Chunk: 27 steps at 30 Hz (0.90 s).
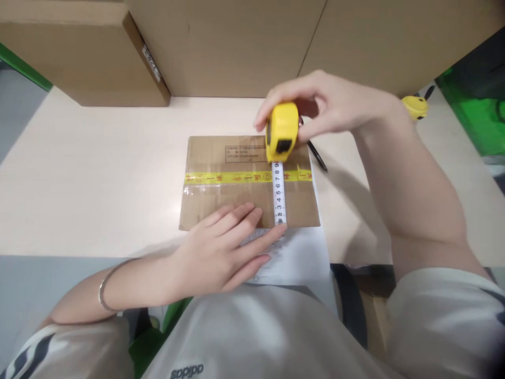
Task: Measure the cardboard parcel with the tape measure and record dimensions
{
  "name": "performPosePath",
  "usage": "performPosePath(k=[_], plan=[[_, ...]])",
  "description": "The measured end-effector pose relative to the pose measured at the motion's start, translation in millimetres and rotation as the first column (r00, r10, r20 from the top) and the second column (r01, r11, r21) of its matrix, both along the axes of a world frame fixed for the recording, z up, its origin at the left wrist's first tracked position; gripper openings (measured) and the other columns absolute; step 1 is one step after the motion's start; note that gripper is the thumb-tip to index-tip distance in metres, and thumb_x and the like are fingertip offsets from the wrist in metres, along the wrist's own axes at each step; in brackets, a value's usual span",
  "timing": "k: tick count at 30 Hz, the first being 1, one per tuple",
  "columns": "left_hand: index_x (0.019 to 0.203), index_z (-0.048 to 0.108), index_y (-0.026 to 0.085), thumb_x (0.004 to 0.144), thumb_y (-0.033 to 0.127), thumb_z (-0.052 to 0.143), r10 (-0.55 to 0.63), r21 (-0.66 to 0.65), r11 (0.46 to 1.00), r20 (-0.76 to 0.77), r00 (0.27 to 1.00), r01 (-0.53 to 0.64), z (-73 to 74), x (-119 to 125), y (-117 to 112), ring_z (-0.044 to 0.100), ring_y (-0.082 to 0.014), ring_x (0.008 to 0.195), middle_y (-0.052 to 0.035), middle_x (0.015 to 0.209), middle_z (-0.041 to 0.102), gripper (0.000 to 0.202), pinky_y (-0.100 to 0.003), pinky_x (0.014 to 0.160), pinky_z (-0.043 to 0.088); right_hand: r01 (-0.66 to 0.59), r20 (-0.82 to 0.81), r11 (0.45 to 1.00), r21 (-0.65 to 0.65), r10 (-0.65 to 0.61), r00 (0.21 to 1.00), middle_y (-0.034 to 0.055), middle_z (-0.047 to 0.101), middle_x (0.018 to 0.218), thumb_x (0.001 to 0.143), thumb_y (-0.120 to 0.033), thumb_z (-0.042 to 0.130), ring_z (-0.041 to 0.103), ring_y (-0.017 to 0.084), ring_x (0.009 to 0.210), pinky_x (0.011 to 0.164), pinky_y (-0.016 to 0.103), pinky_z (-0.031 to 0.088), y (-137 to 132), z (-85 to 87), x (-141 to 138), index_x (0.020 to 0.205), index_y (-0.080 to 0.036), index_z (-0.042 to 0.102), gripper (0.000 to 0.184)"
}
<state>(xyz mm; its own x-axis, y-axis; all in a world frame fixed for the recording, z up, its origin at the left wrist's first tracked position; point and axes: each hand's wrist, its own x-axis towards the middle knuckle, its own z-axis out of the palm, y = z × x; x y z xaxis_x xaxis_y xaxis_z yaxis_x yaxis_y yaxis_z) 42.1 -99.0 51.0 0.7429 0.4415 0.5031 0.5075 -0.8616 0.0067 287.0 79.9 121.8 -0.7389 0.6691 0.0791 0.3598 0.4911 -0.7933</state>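
A small flat cardboard box point(221, 200), sealed with a strip of yellow printed tape point(232, 177), lies on the pale table point(98, 173). My right hand point(331, 102) is closed round a yellow tape measure point(281, 131) above the box's far right part. Its white blade point(279, 193) runs down across the box to the near edge. My left hand point(224, 247) lies flat with fingers stretched out, fingertips pinning the blade's end at the box's near edge. A silver bangle point(108, 284) is on my left wrist.
A printed paper sheet point(295, 258) lies under the box's near side. A black pen point(317, 156) rests right of the box. Large cardboard boxes point(90, 52) stand along the back. Another yellow object point(415, 107) sits at the far right.
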Motion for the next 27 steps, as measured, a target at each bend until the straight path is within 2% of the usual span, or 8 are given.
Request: performPosePath(k=[2,5,10,13,16,21,24,27], plan=[[0.135,0.068,0.020,0.104,0.039,0.053,0.004,0.009,1.000,-0.005,1.000,-0.004,-0.6,1.1,-0.1,0.067,-0.0260,0.112,-0.0103,0.113,0.075,0.039,-0.036,0.092,0.056,-0.104,-0.070,0.987,-0.122,0.096,0.993,-0.0046,0.075,0.111,0.076,-0.023,0.077,0.064,0.012,0.103,0.089,0.023,0.055,25.7,-7.5,1.6,0.120,-0.021,0.072,0.044],[0.135,0.068,0.019,0.105,0.042,0.052,0.011,0.011,1.000,-0.006,1.000,-0.011,-0.4,1.5,0.5,0.068,-0.0255,0.111,-0.0101,0.112,0.075,0.040,-0.036,0.091,0.056,-0.122,-0.121,0.978,-0.172,0.102,0.987,-0.0058,0.073,0.109,0.076,-0.014,0.069,0.063,0.010,0.104,0.087,0.021,0.054,55.3,-22.6,2.3,0.121,-0.021,0.070,0.046],[0.133,0.067,0.019,0.105,0.043,0.053,0.009,0.002,1.000,0.015,1.000,-0.010,1.6,2.3,1.2,0.068,-0.0252,0.108,-0.0104,0.110,0.076,0.040,-0.036,0.088,0.056,-0.124,-0.097,0.981,-0.148,0.110,0.989,-0.0036,0.072,0.109,0.077,-0.012,0.069,0.064,0.011,0.106,0.088,0.024,0.054,63.0,-27.2,2.0,0.120,-0.021,0.070,0.044],[0.134,0.067,0.019,0.104,0.044,0.053,0.012,-0.003,1.000,0.018,1.000,-0.012,1.0,1.7,1.0,0.069,-0.0255,0.107,-0.0110,0.109,0.076,0.041,-0.036,0.086,0.056,-0.093,-0.093,0.991,-0.096,0.084,0.992,-0.0028,0.071,0.108,0.080,-0.017,0.074,0.064,0.014,0.100,0.085,0.027,0.055,39.3,-11.5,4.3,0.117,-0.024,0.070,0.038],[0.128,0.067,0.018,0.102,0.041,0.053,-0.012,-0.013,1.000,0.050,0.999,0.013,-1.8,0.3,1.1,0.070,-0.0286,0.108,-0.0137,0.111,0.077,0.038,-0.039,0.086,0.057,-0.151,0.022,0.988,0.034,0.151,0.988,-0.0013,0.072,0.109,0.080,-0.017,0.073,0.066,0.016,0.099,0.084,0.029,0.054,-1.0,3.4,5.3,0.112,-0.024,0.072,0.033],[0.115,0.060,0.016,0.095,0.033,0.057,-0.038,-0.120,0.991,0.147,0.988,0.056,-1.9,0.5,1.8,0.073,-0.0334,0.114,-0.0196,0.118,0.077,0.027,-0.045,0.089,0.062,-0.299,0.110,0.945,0.133,0.285,0.952,0.0001,0.074,0.107,0.078,-0.014,0.068,0.070,0.016,0.091,0.077,0.029,0.057,-74.6,1.1,6.8,0.107,-0.027,0.074,0.033],[0.117,0.058,0.016,0.095,0.029,0.061,-0.076,-0.230,0.966,0.187,0.980,0.118,5.7,-6.0,0.2,0.072,-0.0329,0.120,-0.0187,0.117,0.076,0.026,-0.046,0.093,0.065,-0.182,0.047,0.966,0.185,0.177,0.983,0.0000,0.075,0.112,0.078,-0.014,0.072,0.072,0.018,0.096,0.081,0.031,0.059,-102.1,-7.4,17.5,0.104,-0.031,0.071,0.031],[0.118,0.057,0.025,0.097,0.022,0.058,0.030,-0.365,0.924,0.373,0.927,0.117,8.3,-28.9,0.6,0.068,-0.0275,0.128,-0.0091,0.120,0.072,0.022,-0.048,0.104,0.061,0.096,-0.121,0.978,0.187,-0.074,0.990,0.0005,0.075,0.114,0.075,-0.014,0.079,0.072,0.021,0.107,0.091,0.036,0.058,-109.1,-17.7,37.3,0.105,-0.032,0.069,0.037]])
